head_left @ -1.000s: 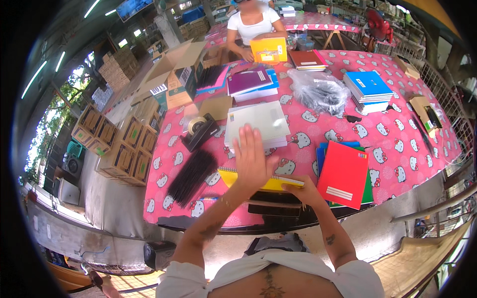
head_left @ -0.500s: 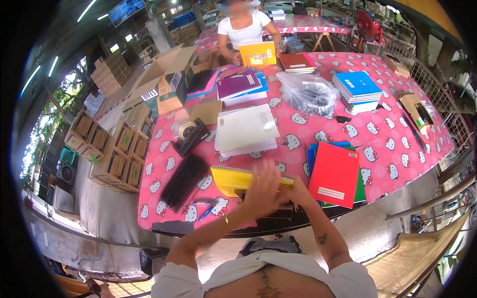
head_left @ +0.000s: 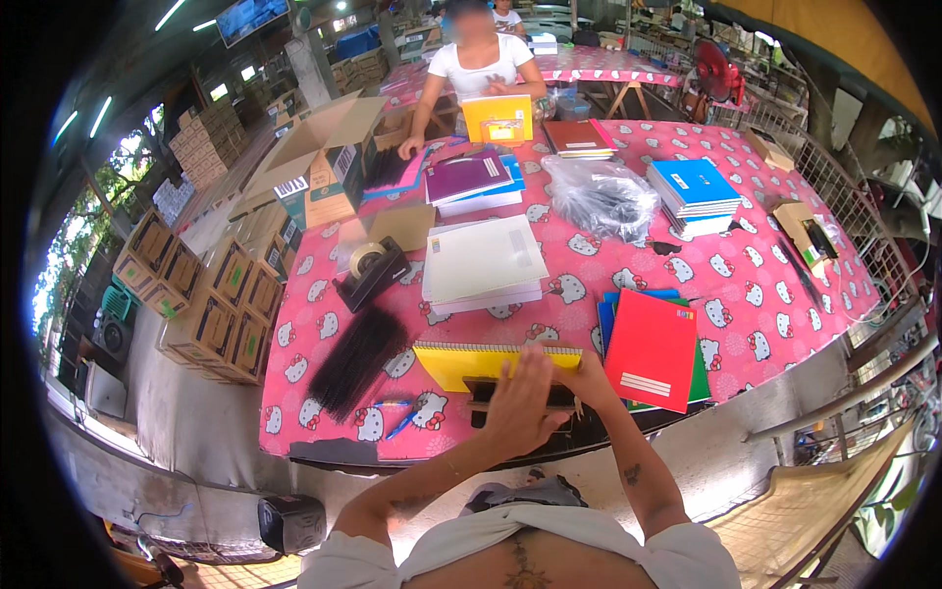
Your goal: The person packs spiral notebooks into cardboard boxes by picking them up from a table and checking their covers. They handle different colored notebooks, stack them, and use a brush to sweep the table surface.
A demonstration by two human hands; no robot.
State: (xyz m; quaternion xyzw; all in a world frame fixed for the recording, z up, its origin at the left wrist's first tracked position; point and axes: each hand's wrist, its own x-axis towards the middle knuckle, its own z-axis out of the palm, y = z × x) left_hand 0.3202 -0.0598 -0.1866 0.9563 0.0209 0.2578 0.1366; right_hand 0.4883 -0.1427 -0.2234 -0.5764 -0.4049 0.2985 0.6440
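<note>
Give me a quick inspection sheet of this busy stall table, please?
Surface: pink cartoon-print tablecloth, crowded.
Job's things: yellow spiral-bound notebook above a dark flat stack.
Clutter: red notebook, white paper stack, blue notebook pile, black tape dispenser, bundle of black strips.
Grips: left hand flat on the dark stack; right hand at its edge.
Cables: nothing seen.
Surroundings: cardboard boxes; seated person.

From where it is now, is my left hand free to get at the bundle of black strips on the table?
Probably yes. The left hand rests on the yellow spiral notebook, and the black strips lie just left of it with only bare tablecloth between.
</note>
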